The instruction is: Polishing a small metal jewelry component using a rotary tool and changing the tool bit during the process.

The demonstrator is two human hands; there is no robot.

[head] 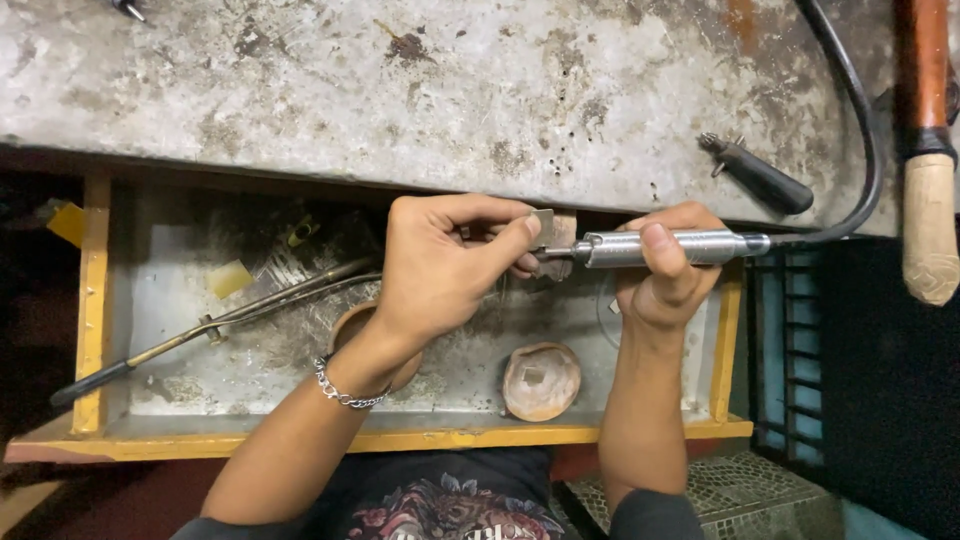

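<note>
1. The left hand pinches a small flat metal piece between thumb and fingertips, over the open drawer. A chain bracelet sits on that wrist.

2. The right hand is closed around a silver handpiece, thumb laid along the top of the barrel. It is a firm full grip, not a pinch.

3. The handpiece lies almost level, its long axis running left to right. Its thin tip points left, straight at the piece, and appears to meet the piece's lower edge; the exact contact is too small to be sure of.

4. So the piece lies just left of the right hand, in line with the tool, and the left hand has it already. The two hands are close, nearly knuckle to knuckle.

5. A black hose leaves the back of the handpiece and curves up over the worn bench top.

6. In the drawer below lie a long torch with a dark grip, angled up to the right, and a round clay dish near the front edge. A second dish is mostly hidden under the left wrist.

7. On the bench to the right rest a small black-handled tool and a wooden handle.
</note>
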